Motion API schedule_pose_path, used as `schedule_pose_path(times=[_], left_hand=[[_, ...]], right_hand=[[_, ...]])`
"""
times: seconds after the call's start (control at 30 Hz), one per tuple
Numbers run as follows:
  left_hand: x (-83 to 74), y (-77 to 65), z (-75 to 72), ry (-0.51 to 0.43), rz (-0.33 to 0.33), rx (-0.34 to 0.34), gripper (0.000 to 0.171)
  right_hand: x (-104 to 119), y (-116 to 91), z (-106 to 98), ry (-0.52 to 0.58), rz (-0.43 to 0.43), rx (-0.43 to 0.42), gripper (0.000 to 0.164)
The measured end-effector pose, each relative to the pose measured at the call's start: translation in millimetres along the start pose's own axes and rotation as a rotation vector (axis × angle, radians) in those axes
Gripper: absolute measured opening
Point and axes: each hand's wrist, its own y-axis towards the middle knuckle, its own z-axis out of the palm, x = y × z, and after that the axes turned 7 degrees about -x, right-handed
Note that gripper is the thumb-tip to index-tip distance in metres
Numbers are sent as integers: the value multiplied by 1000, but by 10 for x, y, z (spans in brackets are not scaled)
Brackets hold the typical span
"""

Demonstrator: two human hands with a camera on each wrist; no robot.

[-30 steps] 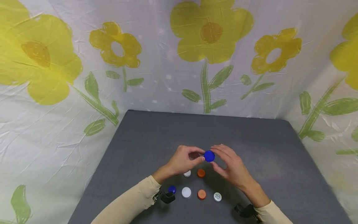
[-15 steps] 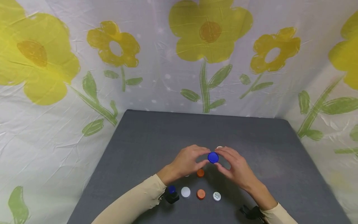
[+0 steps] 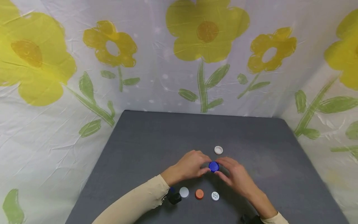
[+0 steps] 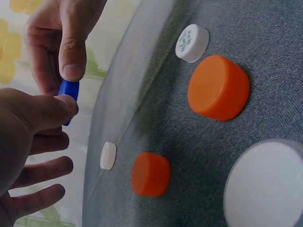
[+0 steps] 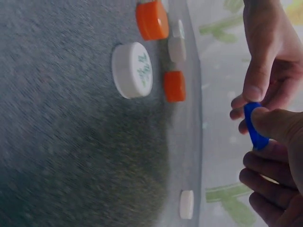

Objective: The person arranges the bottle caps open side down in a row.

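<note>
A blue bottle cap is held up over the table between both hands. My left hand pinches its left side with thumb and finger, the other fingers spread in the left wrist view. From the right, my right hand pinches the opposite edge. In the left wrist view the cap is seen edge-on between the two thumbs, and the right wrist view shows the cap edge-on too. Just beyond the hands lies a white cap, hollow side up.
A near row on the dark grey table has a white cap, an orange cap and a white cap with green print. Another orange cap sits farther back. The left wrist partly hides another blue cap.
Both hands shifted slightly right with the blue cap, then came nearer the body. The upturned white cap beyond them came into full view, while the left hand now covers the farther orange cap.
</note>
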Motion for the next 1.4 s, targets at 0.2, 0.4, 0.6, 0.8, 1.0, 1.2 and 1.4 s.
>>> schedule_pose_path(times=[0.2, 0.4, 0.6, 0.8, 1.0, 1.2, 1.4], left_hand=[[-25, 37, 128, 99, 12, 70, 21], [-37, 33, 301, 149, -21, 145, 18], [-54, 37, 380, 170, -31, 181, 17], [-67, 50, 428, 236, -23, 213, 19], [-87, 42, 484, 327, 9, 228, 20], [-100, 27, 499, 364, 20, 222, 19], [-75, 23, 473, 338, 15, 215, 20]], right_hand=[[22, -93, 67, -50, 61, 58, 39], [42, -163, 127, -93, 127, 140, 38], [36, -202, 189, -108, 151, 160, 34], [22, -220, 236, -125, 177, 187, 34], [18, -221, 268, -110, 227, 253, 35], [18, -215, 286, -109, 240, 271, 34], [-3, -217, 275, -103, 248, 282, 37]])
